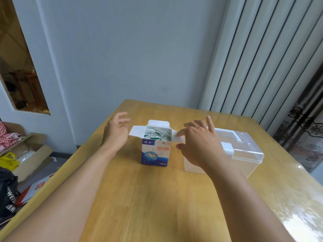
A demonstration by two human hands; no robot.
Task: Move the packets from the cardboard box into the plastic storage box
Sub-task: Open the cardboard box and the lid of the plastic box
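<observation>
Wooden surface (157,198): cardboard box (154,152) open, packets (155,133) all inside, plastic box (244,154) lidded; my left hand (116,131) and right hand (199,144) both released.

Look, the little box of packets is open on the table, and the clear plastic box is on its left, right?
Not quite. In the head view the cardboard box is open with packets inside, but the clear plastic storage box stands on its right, behind the right hand.

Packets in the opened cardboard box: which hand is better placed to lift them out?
Probably the right hand: it touches the box's right flap and is beside the plastic storage box.
</observation>
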